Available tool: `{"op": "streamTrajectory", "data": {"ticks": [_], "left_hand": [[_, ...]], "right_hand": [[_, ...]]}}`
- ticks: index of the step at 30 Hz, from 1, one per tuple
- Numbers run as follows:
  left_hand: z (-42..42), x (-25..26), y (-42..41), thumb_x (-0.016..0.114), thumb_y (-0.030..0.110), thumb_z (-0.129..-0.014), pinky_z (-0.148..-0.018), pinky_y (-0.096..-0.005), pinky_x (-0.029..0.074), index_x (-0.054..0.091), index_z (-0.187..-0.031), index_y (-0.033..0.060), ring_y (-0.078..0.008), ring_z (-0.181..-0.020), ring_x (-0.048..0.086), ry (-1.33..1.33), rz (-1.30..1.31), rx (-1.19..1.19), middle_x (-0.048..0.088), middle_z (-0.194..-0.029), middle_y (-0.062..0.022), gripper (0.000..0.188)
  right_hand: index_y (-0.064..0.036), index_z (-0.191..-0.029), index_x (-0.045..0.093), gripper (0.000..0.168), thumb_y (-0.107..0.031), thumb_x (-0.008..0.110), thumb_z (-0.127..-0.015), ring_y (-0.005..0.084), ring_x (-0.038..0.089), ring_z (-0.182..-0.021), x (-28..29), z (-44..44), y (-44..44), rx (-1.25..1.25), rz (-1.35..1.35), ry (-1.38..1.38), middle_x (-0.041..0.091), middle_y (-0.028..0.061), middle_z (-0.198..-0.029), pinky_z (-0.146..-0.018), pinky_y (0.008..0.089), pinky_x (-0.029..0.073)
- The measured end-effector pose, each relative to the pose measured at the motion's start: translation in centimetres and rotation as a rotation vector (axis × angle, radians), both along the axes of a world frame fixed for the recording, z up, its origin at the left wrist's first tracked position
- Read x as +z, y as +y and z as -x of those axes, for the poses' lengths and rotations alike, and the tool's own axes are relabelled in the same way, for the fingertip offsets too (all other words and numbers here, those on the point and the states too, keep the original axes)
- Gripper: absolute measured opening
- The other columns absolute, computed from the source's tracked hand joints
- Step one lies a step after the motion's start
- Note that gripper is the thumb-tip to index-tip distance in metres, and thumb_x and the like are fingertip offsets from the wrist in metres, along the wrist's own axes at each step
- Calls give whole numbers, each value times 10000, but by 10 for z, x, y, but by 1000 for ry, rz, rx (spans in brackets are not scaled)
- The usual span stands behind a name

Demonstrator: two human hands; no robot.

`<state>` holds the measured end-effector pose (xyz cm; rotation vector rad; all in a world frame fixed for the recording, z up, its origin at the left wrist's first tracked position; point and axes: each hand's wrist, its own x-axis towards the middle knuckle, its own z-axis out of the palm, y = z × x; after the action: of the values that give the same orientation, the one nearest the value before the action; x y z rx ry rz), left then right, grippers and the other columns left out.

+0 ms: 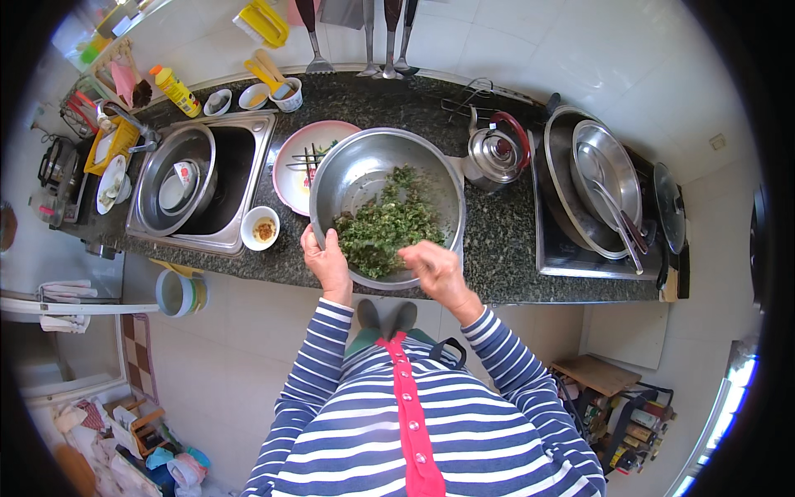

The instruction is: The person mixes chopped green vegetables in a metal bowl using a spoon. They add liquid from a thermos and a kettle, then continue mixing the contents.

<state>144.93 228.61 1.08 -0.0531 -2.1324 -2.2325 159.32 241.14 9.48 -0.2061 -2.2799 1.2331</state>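
A large stainless steel mixing bowl [372, 149] stands on the granite counter in front of me, tilted slightly. Chopped green filling [385, 230] lies in its near half, with loose bits scattered up the right wall. My left hand [326, 264] grips the bowl's near left rim, thumb on top. Over the near right part of the bowl, my right hand [435, 270] is curled and a little blurred; whether its fingers hold a utensil is hidden. Partly behind the bowl is a pink-rimmed plate [287, 180] with thin dark sticks on it.
A small white bowl [249, 239] with brown seasoning sits left. Beyond it, a sink [245, 223] holds a metal basin [208, 146]. At right are a kettle [494, 155], a wok [559, 168] with nested bowl and spoons, and a glass lid [669, 205]. Utensils hang on the back wall.
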Motion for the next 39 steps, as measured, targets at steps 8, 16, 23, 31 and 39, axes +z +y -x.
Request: {"op": "streamTrajectory", "data": {"ticks": [8,16,23,31,39], "left_hand": [[3,-16,-6,570,-31,-772,-838,-271,411,594,-912,-6,-148,-968,514,-34,-49,-44,514,-1114,-76,144],[-5,-12,-4,579,-25,-771,-814,-264,416,592,-860,10,-136,-963,508,-99,-139,-2,512,-1111,-68,96],[-13,-3,6,596,6,-778,-842,-278,397,564,-786,22,-135,-993,494,-124,-186,56,503,-1124,-71,37],[-14,2,9,564,0,-814,-812,-252,412,561,-979,18,-98,-892,523,-79,-166,60,561,-1027,-23,165],[-14,-4,4,557,-7,-828,-783,-237,426,578,-1055,17,-76,-832,538,-51,-168,56,607,-948,2,228]], "right_hand": [[-9,-901,626,92,-59,560,-862,174,595,-578,-24,19,49,-256,2,10,616,90,-759,-508,259,493],[-5,-903,616,188,-128,475,-922,110,564,-522,-30,-9,91,-403,-195,-89,574,53,-650,-476,224,445],[35,-908,565,354,-254,368,-968,105,553,-413,-40,-39,24,-519,643,-309,596,72,-576,-364,216,425],[56,-964,533,354,-262,378,-962,154,582,-463,-50,-26,5,-487,1107,-178,614,131,-670,-391,227,456],[33,-1005,573,226,-154,475,-924,179,632,-576,-3,-4,16,-253,599,-31,635,124,-744,-491,266,521]]}}
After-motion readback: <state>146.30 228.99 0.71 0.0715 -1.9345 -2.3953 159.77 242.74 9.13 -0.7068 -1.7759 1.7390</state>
